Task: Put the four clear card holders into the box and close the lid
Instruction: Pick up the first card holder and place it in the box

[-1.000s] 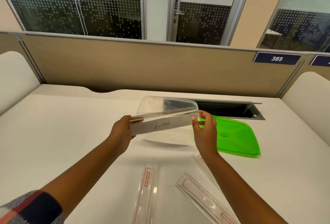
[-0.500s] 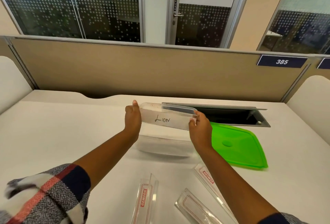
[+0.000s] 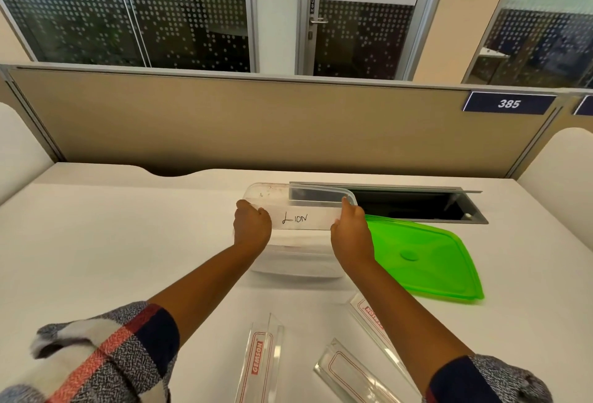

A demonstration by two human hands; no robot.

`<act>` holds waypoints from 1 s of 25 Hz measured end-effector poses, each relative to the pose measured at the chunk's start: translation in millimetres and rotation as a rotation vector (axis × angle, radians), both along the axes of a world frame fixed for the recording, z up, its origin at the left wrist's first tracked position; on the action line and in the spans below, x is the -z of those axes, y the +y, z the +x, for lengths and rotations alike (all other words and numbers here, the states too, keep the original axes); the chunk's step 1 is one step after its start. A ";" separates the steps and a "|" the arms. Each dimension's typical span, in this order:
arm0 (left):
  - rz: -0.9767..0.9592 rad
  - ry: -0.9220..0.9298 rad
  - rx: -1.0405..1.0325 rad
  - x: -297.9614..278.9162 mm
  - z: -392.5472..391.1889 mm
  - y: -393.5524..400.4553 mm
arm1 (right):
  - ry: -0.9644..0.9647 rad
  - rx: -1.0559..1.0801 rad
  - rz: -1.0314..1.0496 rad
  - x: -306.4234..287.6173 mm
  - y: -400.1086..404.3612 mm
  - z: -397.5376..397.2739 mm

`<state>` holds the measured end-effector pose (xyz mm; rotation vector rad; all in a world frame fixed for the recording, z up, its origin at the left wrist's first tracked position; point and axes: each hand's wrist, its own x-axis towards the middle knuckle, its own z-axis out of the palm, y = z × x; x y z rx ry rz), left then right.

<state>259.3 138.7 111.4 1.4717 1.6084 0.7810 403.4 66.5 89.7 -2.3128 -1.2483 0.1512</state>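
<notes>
Over the open clear box [image 3: 298, 261] on the white desk [image 3: 112, 242], a card holder marked "LION" [image 3: 301, 219] is gripped at its ends by the left hand [image 3: 252, 229] and the right hand [image 3: 351, 235]. The green lid [image 3: 426, 258] lies just beside the box. Three more card holders [image 3: 260, 361] lie near the forearms.

Card holder marked "LION" [image 3: 303, 218] between left hand [image 3: 252, 228] and right hand [image 3: 351, 233], over the clear box [image 3: 266, 190].

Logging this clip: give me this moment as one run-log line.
step: first holder going into box | left hand, right hand: gripping its ends | on table: three holders | lid: off, right of box
</notes>
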 end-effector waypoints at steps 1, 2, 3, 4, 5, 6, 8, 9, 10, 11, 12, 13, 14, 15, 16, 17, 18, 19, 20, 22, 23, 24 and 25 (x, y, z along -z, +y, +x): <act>-0.034 0.037 -0.008 -0.8 1.3 1.9 | 0.019 0.000 -0.031 -0.5 2.2 0.4; -0.083 0.069 -0.014 -1.4 2.7 5.2 | 0.031 -0.001 -0.066 -0.9 4.4 1.2; -0.140 0.104 -0.008 -1.3 4.1 8.5 | 0.015 -0.001 -0.111 -1.7 6.9 2.2; -0.207 0.129 0.009 -1.9 6.3 12.1 | -0.021 -0.001 -0.163 -3.0 9.7 3.3; -0.260 0.161 0.019 -2.5 7.7 15.4 | -0.055 -0.010 -0.209 -4.7 12.6 4.6; -0.294 0.207 0.039 -2.5 8.3 18.6 | -0.081 -0.027 -0.260 -7.3 15.0 5.4; -0.301 0.301 0.093 -4.2 8.2 20.9 | -0.124 -0.075 -0.361 -10.8 19.7 6.5; -0.285 0.337 0.128 -4.7 8.2 19.6 | -0.137 -0.091 -0.394 -11.5 21.9 7.1; -0.271 0.363 0.171 -4.7 8.8 18.5 | -0.145 -0.099 -0.413 -11.6 23.5 7.9; -0.271 0.366 0.197 -3.3 9.2 17.5 | -0.148 -0.103 -0.422 -10.9 25.0 8.9; -0.275 0.392 0.201 -1.4 9.9 16.3 | -0.145 -0.104 -0.423 -10.5 26.3 9.4; -0.272 0.400 0.175 -0.4 10.7 15.4 | -0.134 -0.102 -0.421 -10.0 27.6 9.0; -0.266 0.393 0.141 1.7 11.1 17.0 | -0.116 -0.094 -0.423 -10.0 28.5 7.5; -0.258 0.383 0.142 2.9 10.6 17.8 | -0.089 -0.080 -0.424 -10.0 29.6 6.7; -0.265 0.347 0.149 1.5 11.1 19.2 | -0.045 -0.051 -0.418 -11.0 31.5 6.0; -0.254 0.304 0.167 0.7 11.0 22.5 | 0.021 -0.013 -0.406 -12.5 34.1 6.1; -0.278 0.255 0.176 -0.6 10.4 24.8 | 0.098 0.017 -0.396 -14.6 37.3 7.2; -0.324 0.195 0.175 -1.2 10.1 26.1 | 0.191 0.037 -0.391 -16.0 40.7 9.0; -0.365 0.139 0.161 -1.3 10.0 27.6 | 0.298 0.059 -0.376 -17.7 43.0 10.4; -0.404 0.077 0.135 0.6 10.1 31.6 | 0.543 0.112 -0.281 -20.3 45.3 11.0; -0.411 0.065 0.137 2.1 9.6 33.7 | 0.695 0.149 -0.200 -20.3 45.0 9.2; -0.409 0.059 0.140 4.6 8.8 35.9 | 0.833 0.190 -0.110 -19.7 43.8 7.0; -0.403 0.054 0.143 4.9 8.3 35.8 | 0.924 0.230 -0.033 -17.7 43.0 6.7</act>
